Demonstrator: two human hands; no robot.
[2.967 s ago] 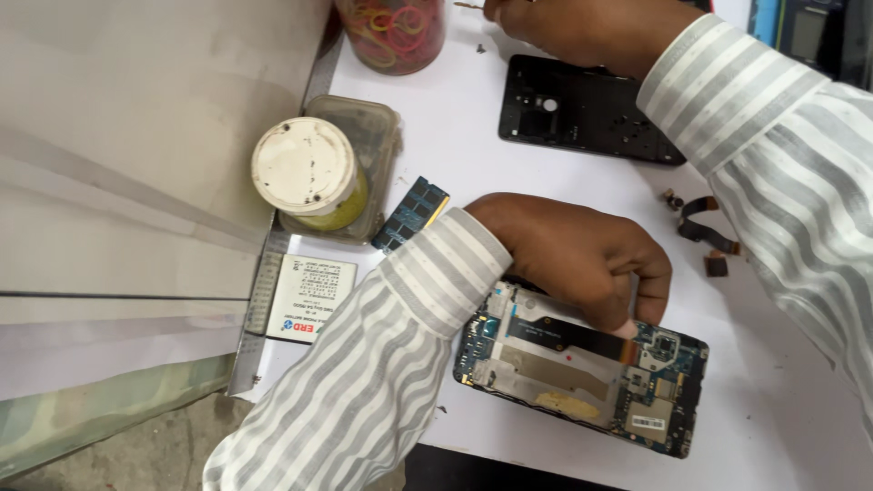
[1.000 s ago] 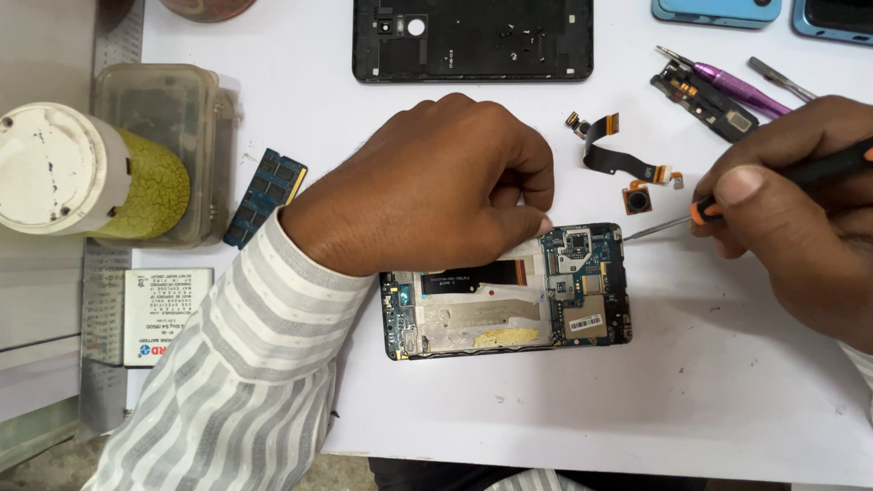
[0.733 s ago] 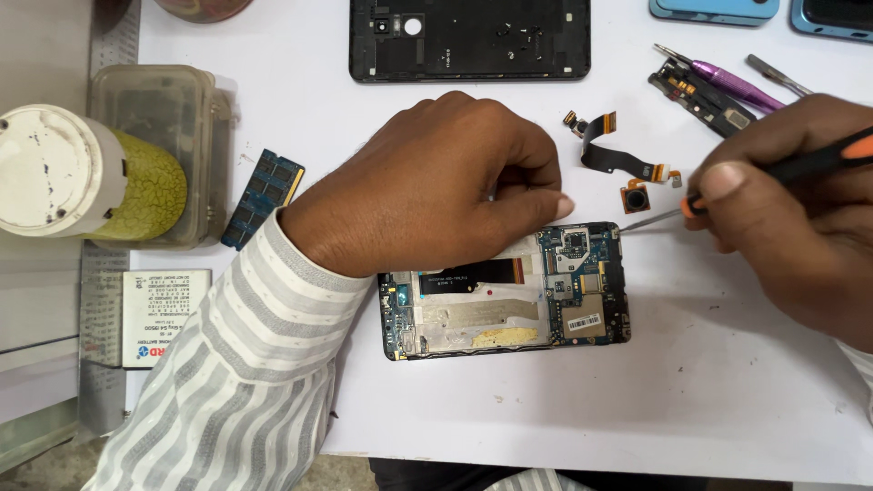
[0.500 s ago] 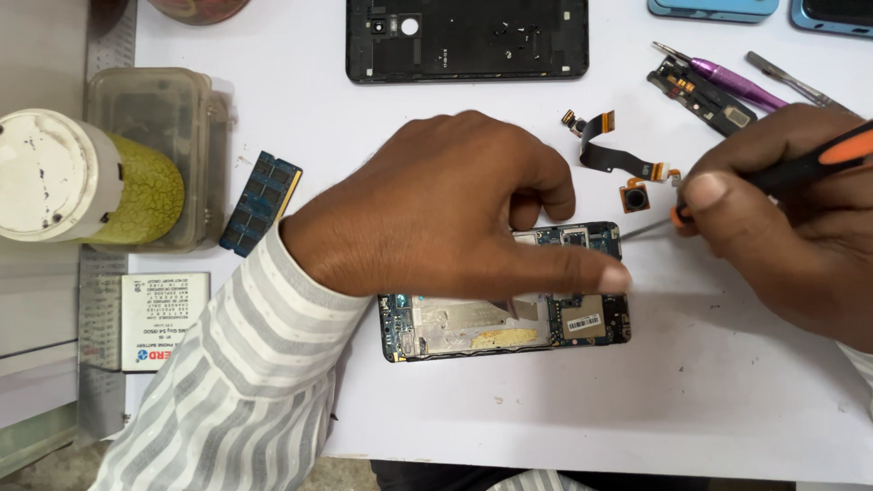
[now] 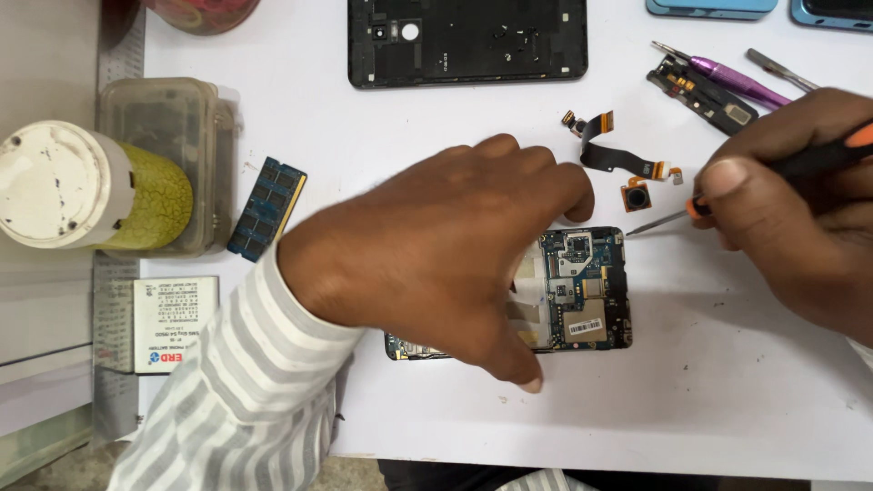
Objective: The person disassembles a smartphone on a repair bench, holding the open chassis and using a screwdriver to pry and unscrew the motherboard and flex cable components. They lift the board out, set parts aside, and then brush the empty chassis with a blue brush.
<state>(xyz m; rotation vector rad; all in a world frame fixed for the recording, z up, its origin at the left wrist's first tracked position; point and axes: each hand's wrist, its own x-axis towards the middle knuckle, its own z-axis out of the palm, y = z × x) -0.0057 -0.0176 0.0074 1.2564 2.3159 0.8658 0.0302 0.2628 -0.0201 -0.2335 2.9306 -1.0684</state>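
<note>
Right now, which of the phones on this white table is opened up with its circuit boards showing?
The one under the left hand: the opened phone shows blue-green boards; the blue phones at the top edge stay closed.

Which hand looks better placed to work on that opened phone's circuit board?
Probably the right hand: it holds the screwdriver, whose tip points at the exposed board of the phone. The left hand lies spread over the phone, apparently steadying it.

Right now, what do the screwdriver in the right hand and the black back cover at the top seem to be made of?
The screwdriver in the right hand: thin shaft looks like bare metal, grey and shiny; handle seems black plastic or rubber with orange parts, matt. The black back cover: probably moulded plastic, matt, with small ribs and cut-out holes on its inner side; painted metal cannot be excluded.
</note>
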